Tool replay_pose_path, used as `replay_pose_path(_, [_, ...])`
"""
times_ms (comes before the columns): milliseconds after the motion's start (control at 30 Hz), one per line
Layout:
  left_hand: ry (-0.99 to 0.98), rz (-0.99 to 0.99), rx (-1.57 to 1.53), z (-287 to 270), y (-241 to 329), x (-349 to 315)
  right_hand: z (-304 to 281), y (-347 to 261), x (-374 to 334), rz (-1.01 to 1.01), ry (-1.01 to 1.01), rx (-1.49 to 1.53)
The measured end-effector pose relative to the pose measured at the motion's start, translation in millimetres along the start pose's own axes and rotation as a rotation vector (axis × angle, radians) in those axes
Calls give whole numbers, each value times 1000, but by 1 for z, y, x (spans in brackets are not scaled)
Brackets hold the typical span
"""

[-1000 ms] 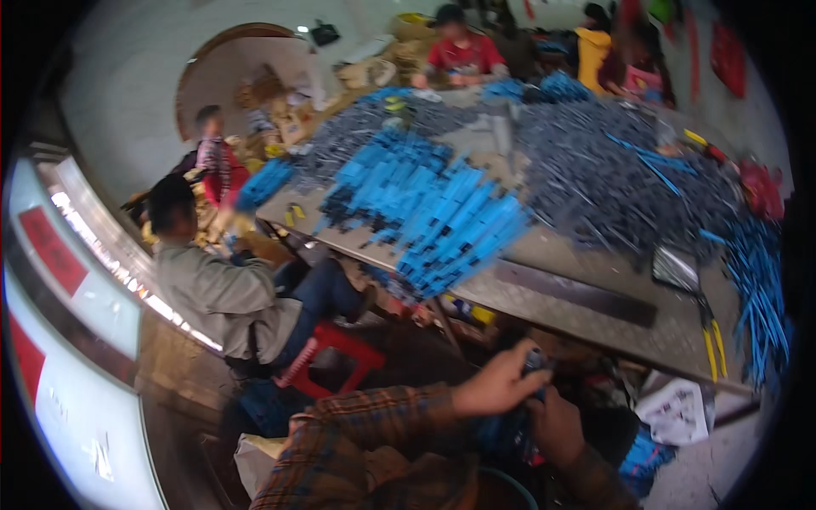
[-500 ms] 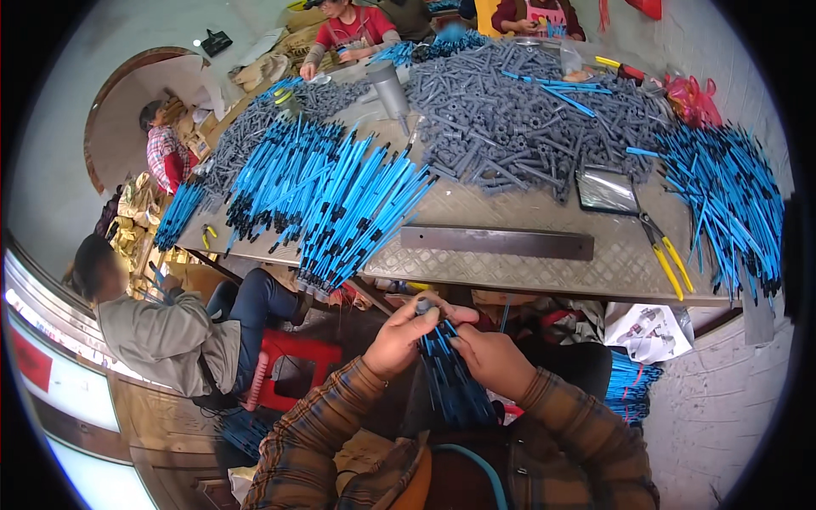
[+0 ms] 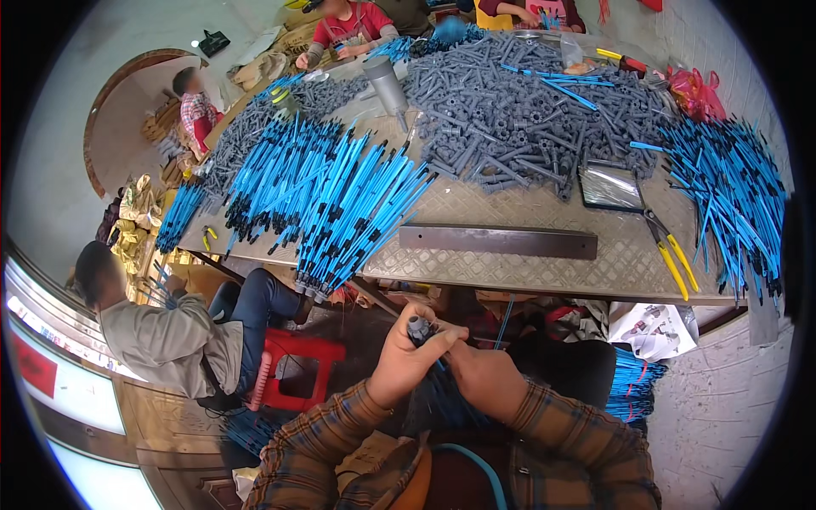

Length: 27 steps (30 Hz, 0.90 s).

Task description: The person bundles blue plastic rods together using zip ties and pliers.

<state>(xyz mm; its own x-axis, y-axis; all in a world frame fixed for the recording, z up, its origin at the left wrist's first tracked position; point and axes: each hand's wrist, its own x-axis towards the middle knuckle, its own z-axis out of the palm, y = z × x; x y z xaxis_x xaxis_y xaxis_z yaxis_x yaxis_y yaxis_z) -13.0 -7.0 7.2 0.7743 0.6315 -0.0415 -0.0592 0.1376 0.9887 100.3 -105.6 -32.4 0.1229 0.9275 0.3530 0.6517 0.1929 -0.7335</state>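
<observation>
Above my lap and just short of the table's near edge, my left hand (image 3: 410,353) is closed around a grey plastic fitting (image 3: 418,329), whose end pokes up between thumb and forefinger. My right hand (image 3: 486,374) is curled shut against it, fingertips meeting the left thumb. What the right fingers pinch is hidden. Below both hands, in shadow, hang several thin blue rods (image 3: 444,401). On the table (image 3: 476,272) ahead lies a dark metal bar (image 3: 498,240). Beyond it spreads a large heap of grey plastic fittings (image 3: 518,110).
Bundles of blue rods with black ends lie left (image 3: 327,204) and right (image 3: 727,195). Yellow-handled cutters (image 3: 667,255) rest beside a clear-topped tray (image 3: 610,187). A grey cylinder (image 3: 388,87) stands among the fittings. A seated person (image 3: 183,340) works at left near a red stool (image 3: 297,365); others sit across the table.
Both hands have closed in tighter around the grey fitting, and the right has turned so its back faces up. The blue rods below are more covered. The person beyond the archway has shifted right.
</observation>
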Motion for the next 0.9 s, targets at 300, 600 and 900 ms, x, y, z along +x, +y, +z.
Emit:
replay_pose_path(300, [-42,144,93,10,18,8,-17,-4,-1,-82,48,-39])
replay_pose_path(600, [-203,215,381,11,-16,0,-64,-23,13,-206,166,-54])
replay_pose_path(900, [-303,140,283,5,-22,0,-38,3,3,209,49,344])
